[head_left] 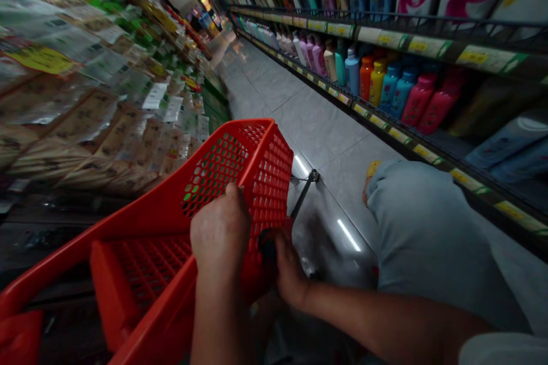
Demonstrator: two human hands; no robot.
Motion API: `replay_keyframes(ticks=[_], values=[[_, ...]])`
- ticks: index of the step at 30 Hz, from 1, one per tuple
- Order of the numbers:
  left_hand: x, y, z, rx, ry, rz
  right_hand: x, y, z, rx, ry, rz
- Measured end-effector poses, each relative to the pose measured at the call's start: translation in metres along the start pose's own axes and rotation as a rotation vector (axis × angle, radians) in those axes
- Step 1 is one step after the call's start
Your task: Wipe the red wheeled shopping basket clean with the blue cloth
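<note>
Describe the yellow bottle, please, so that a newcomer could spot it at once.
Look beyond the red cart to the shelving on the right, then down to its lowest visible shelf. There, in the front row, the yellow bottle stands between an orange bottle and a blue bottle, its bright colour setting it apart from both.

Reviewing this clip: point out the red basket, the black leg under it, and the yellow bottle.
Red basket (pixel 272 182): head view, on its perforated wall.
Black leg (pixel 303 198): head view, mid-bar.
Yellow bottle (pixel 377 84): head view, on its body.
</note>
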State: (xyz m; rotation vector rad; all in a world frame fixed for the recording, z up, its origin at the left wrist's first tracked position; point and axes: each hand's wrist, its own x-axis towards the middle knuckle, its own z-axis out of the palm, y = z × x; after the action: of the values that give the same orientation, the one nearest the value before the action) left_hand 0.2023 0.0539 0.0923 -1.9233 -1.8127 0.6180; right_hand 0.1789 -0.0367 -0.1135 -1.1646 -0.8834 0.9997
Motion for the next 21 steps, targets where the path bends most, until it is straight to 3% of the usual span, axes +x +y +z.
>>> replay_keyframes(ticks=[4,8,11,13,18,21], values=[[-0.014,-0.003,-0.001,0.000,0.026,0.043,0.050,0.029,-0.011,-0.063,0.301,0.100],[-0.028,-0.001,0.000,-0.008,0.067,0.082,0.114,-0.007,-0.018,-0.004,0.405,-0.096],[-0.037,0.002,-0.001,-0.008,0.082,0.108,0.140,-0.034,-0.030,-0.008,0.441,-0.281],[-0.042,0.005,-0.002,-0.005,0.082,0.118,0.141,-0.026,-0.040,-0.044,0.438,-0.308],[-0.050,0.008,-0.002,0.012,0.122,0.133,0.107,0.021,-0.052,-0.088,0.515,-0.011],[-0.053,0.006,0.004,0.023,0.170,0.152,0.095,0.001,-0.047,-0.056,0.473,-0.092]])
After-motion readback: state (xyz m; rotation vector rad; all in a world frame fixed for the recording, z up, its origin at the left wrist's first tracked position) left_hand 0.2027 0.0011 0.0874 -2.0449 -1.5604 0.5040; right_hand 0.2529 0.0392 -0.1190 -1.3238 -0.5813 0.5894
